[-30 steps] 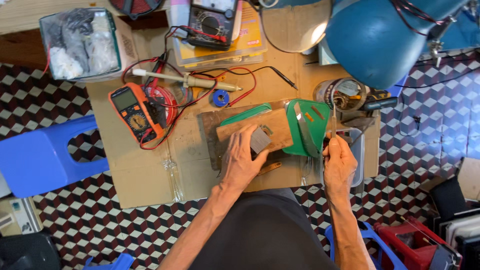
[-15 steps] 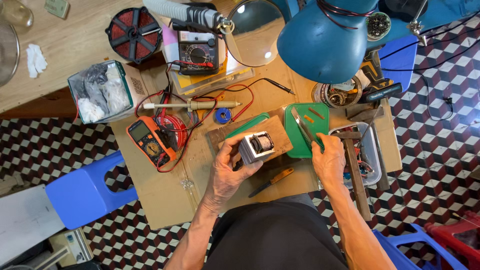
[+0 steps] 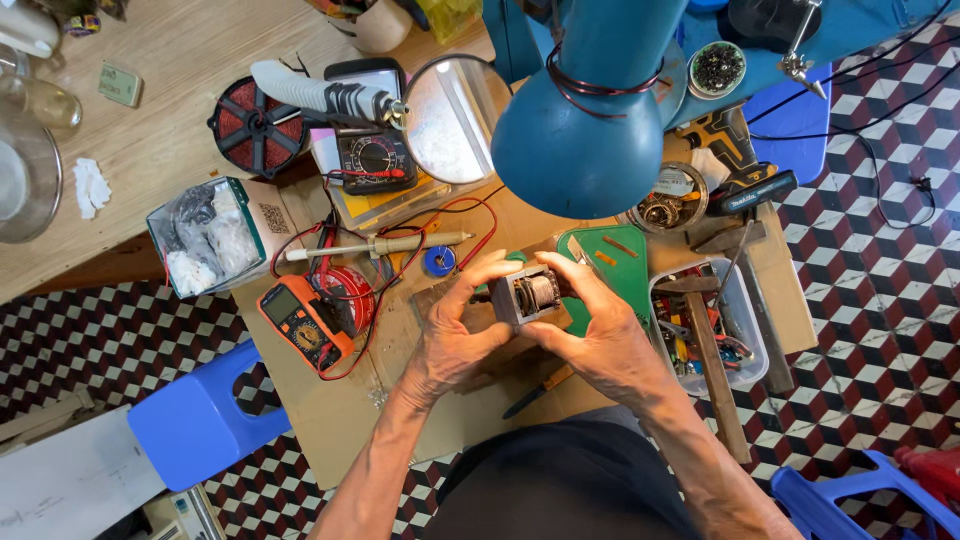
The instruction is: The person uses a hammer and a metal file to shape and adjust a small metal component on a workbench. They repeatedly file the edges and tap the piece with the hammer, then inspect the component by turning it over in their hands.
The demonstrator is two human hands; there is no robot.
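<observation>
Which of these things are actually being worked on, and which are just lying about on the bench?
In hand:
- small transformer, a metal block with a copper coil, held between both hands
- left hand
- right hand

Lying about, untouched:
- orange multimeter
- soldering iron
- hammer across the parts tray
- blue lamp
- magnifying glass
- cordless drill

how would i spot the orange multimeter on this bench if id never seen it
Start at the big blue lamp over the cardboard-covered bench, then look down and left past the hands holding the small transformer. The orange multimeter lies flat near the bench's left edge, beside a red wire spool. It alone has an orange case, unlike the black meter further up.
</observation>
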